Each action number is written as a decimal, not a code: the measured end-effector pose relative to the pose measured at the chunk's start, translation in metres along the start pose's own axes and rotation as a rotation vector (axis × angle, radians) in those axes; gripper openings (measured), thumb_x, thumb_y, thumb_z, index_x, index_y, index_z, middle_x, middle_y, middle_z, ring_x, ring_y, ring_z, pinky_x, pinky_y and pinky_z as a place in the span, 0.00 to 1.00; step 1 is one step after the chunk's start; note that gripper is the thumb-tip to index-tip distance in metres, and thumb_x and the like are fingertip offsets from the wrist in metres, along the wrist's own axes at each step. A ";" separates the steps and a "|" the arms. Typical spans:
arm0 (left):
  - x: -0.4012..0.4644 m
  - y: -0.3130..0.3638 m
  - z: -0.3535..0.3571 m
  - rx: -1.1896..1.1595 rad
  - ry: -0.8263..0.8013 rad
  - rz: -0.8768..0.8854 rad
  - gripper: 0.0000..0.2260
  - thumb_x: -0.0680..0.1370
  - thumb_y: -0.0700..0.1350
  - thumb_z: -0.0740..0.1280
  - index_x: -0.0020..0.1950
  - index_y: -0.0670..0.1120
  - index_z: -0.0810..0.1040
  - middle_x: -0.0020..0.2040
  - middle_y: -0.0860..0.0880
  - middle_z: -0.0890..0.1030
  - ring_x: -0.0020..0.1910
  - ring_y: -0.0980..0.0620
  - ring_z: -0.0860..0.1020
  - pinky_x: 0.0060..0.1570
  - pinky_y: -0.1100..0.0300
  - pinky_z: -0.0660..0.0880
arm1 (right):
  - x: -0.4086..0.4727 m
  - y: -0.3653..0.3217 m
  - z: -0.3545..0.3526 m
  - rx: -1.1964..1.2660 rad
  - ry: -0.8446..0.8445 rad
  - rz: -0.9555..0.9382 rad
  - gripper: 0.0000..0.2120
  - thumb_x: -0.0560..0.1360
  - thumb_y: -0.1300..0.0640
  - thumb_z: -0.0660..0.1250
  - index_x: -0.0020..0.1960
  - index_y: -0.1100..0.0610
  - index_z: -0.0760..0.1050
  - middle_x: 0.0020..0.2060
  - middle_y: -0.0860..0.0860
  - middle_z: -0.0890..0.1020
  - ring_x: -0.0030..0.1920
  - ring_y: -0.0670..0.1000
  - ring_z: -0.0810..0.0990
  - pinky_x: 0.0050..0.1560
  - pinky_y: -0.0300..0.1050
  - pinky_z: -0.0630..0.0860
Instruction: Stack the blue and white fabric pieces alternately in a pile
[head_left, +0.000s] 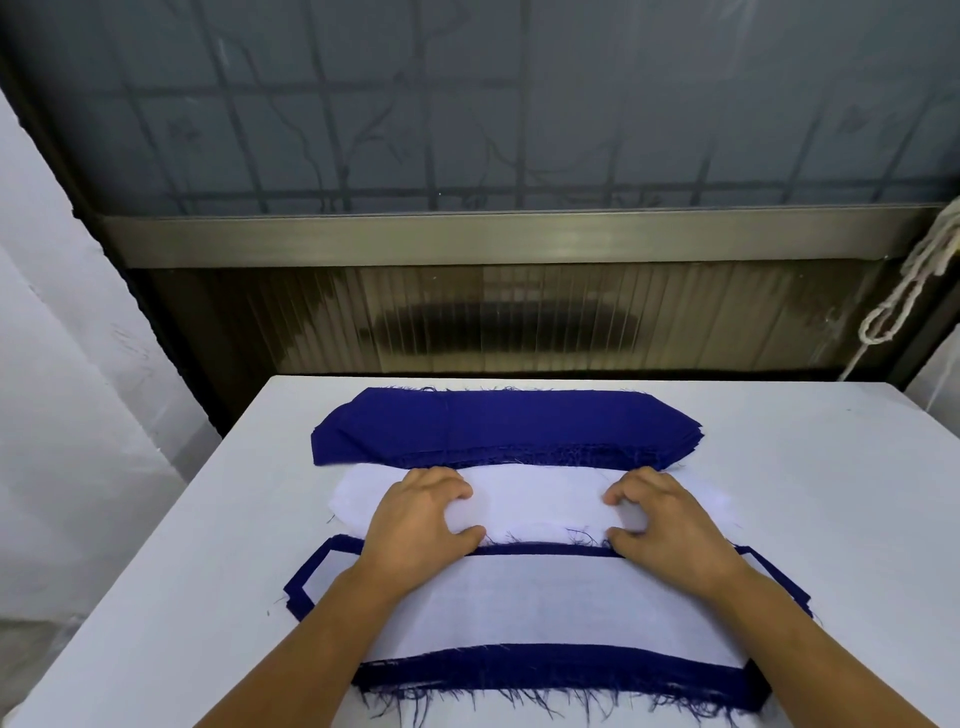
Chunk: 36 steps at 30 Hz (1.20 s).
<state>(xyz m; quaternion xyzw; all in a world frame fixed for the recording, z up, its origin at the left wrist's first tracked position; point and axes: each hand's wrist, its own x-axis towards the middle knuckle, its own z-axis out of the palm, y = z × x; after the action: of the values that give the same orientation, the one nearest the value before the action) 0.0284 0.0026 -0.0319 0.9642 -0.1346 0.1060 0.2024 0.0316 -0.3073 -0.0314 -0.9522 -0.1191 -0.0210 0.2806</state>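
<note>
There are no words, numbers or signs to read anywhere here. The blue cloth (498, 423), the white cloth (540, 499) and the desk (831, 519) are all plain.

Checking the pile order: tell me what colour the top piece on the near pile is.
White, on the near pile, with blue edges beneath; head view.

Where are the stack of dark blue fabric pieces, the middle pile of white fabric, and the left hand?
Stack of dark blue fabric pieces (498, 423): head view, top piece's centre.
Middle pile of white fabric (540, 501): head view, bare centre.
Left hand (421, 517): head view, back of hand.
</note>
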 end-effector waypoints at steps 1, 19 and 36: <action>-0.001 0.000 0.001 -0.006 0.009 0.014 0.19 0.72 0.59 0.70 0.61 0.54 0.79 0.61 0.62 0.75 0.61 0.61 0.70 0.60 0.71 0.61 | 0.000 0.000 0.000 0.000 0.001 0.000 0.12 0.71 0.51 0.72 0.53 0.45 0.76 0.52 0.35 0.73 0.57 0.39 0.69 0.56 0.32 0.65; -0.009 0.010 -0.007 -0.048 0.137 0.160 0.05 0.71 0.37 0.74 0.42 0.47 0.82 0.42 0.56 0.81 0.40 0.55 0.79 0.39 0.60 0.78 | -0.008 -0.003 -0.001 -0.004 0.179 -0.078 0.09 0.76 0.59 0.68 0.42 0.46 0.73 0.41 0.39 0.78 0.46 0.41 0.75 0.45 0.34 0.71; -0.004 0.002 0.002 -0.012 0.178 -0.177 0.06 0.74 0.38 0.66 0.48 0.46 0.80 0.44 0.55 0.79 0.38 0.56 0.73 0.37 0.65 0.69 | -0.006 -0.006 -0.004 0.148 0.171 0.077 0.08 0.79 0.58 0.63 0.44 0.46 0.74 0.42 0.41 0.79 0.45 0.42 0.77 0.47 0.40 0.74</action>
<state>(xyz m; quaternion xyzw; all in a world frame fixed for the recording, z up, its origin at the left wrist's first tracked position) 0.0246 0.0012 -0.0344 0.9578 -0.0310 0.1719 0.2281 0.0243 -0.3065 -0.0255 -0.9275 -0.0593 -0.0828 0.3597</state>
